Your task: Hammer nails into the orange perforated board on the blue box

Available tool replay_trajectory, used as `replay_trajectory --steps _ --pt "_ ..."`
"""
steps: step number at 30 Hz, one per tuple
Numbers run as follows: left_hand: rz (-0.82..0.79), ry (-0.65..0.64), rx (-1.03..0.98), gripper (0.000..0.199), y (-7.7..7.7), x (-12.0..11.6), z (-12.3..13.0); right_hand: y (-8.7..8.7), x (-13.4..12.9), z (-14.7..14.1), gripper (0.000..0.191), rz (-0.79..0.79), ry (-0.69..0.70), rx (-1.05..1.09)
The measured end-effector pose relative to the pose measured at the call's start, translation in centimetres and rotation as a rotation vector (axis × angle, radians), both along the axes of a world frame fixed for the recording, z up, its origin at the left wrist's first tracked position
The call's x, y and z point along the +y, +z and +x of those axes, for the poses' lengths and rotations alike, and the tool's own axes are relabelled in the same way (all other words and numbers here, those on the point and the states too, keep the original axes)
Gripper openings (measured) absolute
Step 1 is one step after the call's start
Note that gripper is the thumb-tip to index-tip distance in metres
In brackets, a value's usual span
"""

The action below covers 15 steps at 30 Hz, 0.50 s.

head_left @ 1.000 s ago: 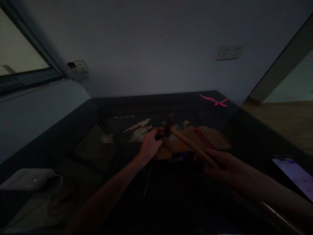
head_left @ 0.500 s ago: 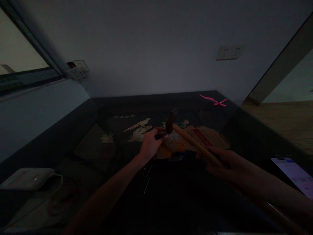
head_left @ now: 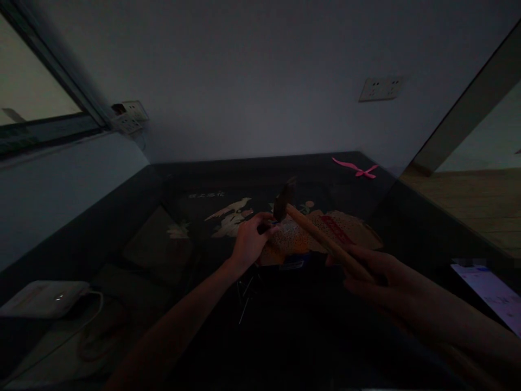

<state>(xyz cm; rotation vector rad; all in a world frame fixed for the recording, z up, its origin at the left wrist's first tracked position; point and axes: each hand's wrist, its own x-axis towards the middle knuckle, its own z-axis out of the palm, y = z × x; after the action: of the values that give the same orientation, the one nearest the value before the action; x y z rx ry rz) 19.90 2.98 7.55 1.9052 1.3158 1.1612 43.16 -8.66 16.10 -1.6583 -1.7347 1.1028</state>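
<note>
A hammer with a dark head (head_left: 281, 205) and a wooden handle (head_left: 321, 237) is held in my right hand (head_left: 376, 277), its fingers wrapped round the handle. The head hangs right by the fingertips of my left hand (head_left: 251, 234), which are pinched together over a speckled, orange-patterned piece (head_left: 295, 237). What sits between those fingertips is too small and dark to name. Beneath the hammer handle lies a brown perforated piece (head_left: 356, 231) with a red band. Several thin metal pins (head_left: 243, 310) lie close to my left wrist.
The dark tabletop (head_left: 252, 168) meets the wall. A pink ribbon (head_left: 360, 171) lies at the back right, a lit phone (head_left: 490, 293) at the right edge. On the left is a white device (head_left: 49, 298) with a cable. Wall sockets (head_left: 380, 88) are above.
The hammer head has shifted slightly left, closer to my left fingertips. My left hand stays nearly in place.
</note>
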Motion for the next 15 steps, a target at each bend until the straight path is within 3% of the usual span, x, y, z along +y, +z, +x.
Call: replay_trajectory --steps 10,15 --pt "0.000 0.007 0.002 0.023 -0.21 0.06 -0.04 -0.11 -0.13 -0.25 0.047 -0.008 -0.026 0.017" --pt "-0.006 0.011 -0.004 0.024 -0.23 0.10 -0.03 -0.46 0.00 -0.37 0.038 -0.017 0.026 0.015"
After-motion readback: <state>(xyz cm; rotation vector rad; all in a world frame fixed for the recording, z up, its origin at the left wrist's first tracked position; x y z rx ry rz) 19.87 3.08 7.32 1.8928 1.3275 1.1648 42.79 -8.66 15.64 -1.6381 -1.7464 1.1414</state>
